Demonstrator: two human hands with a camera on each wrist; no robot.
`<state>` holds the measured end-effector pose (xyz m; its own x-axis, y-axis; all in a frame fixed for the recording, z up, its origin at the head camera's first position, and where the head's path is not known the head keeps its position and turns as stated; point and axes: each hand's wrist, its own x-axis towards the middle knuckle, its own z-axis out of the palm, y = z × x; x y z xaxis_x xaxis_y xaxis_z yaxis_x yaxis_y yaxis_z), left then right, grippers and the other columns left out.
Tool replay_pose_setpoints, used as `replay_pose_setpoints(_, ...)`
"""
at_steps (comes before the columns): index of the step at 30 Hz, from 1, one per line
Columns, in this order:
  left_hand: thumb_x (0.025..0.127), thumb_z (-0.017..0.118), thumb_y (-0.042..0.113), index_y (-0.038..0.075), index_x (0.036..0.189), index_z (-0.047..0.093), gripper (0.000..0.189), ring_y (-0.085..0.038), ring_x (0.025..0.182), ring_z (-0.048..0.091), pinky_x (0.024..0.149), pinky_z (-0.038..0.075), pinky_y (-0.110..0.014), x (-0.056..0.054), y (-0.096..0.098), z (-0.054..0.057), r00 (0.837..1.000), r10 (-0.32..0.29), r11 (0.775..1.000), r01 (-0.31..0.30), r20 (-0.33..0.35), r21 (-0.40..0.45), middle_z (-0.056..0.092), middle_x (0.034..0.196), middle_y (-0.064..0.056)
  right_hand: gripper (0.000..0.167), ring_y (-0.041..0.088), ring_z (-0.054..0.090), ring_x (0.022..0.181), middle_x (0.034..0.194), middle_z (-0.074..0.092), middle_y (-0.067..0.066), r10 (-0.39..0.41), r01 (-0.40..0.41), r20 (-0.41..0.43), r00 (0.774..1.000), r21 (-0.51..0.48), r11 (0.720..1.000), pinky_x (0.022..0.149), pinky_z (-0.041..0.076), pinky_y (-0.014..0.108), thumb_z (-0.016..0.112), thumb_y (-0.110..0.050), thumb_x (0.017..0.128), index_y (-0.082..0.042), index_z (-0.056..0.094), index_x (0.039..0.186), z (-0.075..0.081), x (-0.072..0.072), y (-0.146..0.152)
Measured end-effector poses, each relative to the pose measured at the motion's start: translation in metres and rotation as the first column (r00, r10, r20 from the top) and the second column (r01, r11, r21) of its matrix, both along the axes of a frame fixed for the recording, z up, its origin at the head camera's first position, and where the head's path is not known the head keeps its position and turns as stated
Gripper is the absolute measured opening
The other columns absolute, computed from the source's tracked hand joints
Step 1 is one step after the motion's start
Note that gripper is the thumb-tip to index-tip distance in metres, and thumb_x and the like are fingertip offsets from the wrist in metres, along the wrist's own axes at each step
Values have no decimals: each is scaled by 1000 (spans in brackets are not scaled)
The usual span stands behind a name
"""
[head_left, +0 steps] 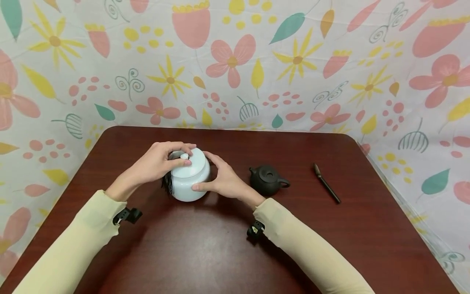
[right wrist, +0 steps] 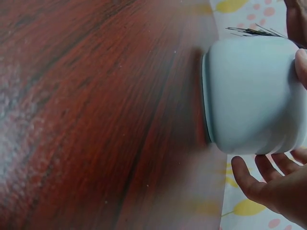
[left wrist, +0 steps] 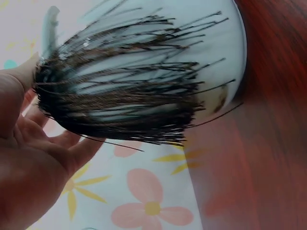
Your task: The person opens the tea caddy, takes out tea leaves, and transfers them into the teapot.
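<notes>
A white lidded jar [head_left: 191, 190] stands on the table, its pale lid [head_left: 197, 163] topped by a small knob [head_left: 184, 156]. My left hand [head_left: 158, 161] holds the lid from above, thumb and fingers on either side of the knob. From the lid a black tassel [left wrist: 129, 91] hangs down the jar's left side; in the left wrist view it covers much of the jar. Around the jar's right side curves my right hand [head_left: 224, 181], thumb in front and fingers behind. The right wrist view shows the jar's smooth side and several fingertips [right wrist: 240, 167] beside it.
To the right of the jar sits a small dark teapot [head_left: 269, 179], spout left and handle right. Farther right lies a dark brush [head_left: 327, 183]. The brown wooden table [head_left: 191, 253] ends at a flowered cloth [head_left: 235, 102] behind.
</notes>
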<state>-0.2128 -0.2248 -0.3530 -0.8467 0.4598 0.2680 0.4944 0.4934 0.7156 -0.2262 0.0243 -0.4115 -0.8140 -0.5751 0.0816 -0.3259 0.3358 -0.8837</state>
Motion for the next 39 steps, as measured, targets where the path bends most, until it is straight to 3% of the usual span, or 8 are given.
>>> replay_pose_setpoints(6, 94, 83, 15, 13, 124, 79, 31, -17, 138, 54, 104, 46, -33, -5, -5, -10, 998, 12, 996, -18, 65, 84, 68, 140, 2, 100, 12, 50, 130, 149, 49, -7, 1, -1, -9, 1000, 3, 1000, 109, 43, 44, 94, -37, 80, -22, 38, 162, 1, 1, 0)
replay_pose_setpoints(14, 95, 80, 9, 8, 126, 78, 30, -16, 144, 48, 109, 40, -22, -6, -9, -17, 992, -45, 983, 22, 120, 181, 64, 144, -5, 100, 12, 49, 131, 151, 47, -6, 3, -3, -19, 1000, 10, 1000, 109, 43, 43, 93, -38, 81, -22, 37, 163, 0, 0, 3)
replay_pose_setpoints(21, 98, 77, 11, 9, 119, 81, 21, -17, 141, 52, 103, 45, -22, -2, -7, -19, 996, -9, 985, -7, 87, 174, 67, 141, -2, 101, 12, 48, 132, 153, 45, -6, -3, 3, -9, 1000, 18, 1000, 108, 44, 42, 93, -40, 81, -23, 37, 163, -1, 1, 3)
replay_pose_setpoints(30, 99, 77, 16, 11, 115, 81, 18, -18, 141, 52, 103, 44, -20, 2, -10, -6, 996, 19, 994, -28, 83, 104, 68, 140, 1, 100, 13, 45, 137, 156, 44, -5, -10, 10, -19, 1000, 16, 1000, 112, 40, 44, 93, -39, 81, -21, 38, 163, 0, 1, 3)
replay_pose_setpoints(39, 98, 78, 17, 12, 112, 81, 15, -17, 140, 53, 104, 42, -19, -1, -5, -9, 998, 14, 997, -19, 64, 80, 68, 138, 2, 101, 13, 47, 135, 155, 45, -4, 5, -4, -12, 1000, 5, 1000, 110, 42, 44, 93, -38, 82, -22, 36, 164, -1, 1, 2)
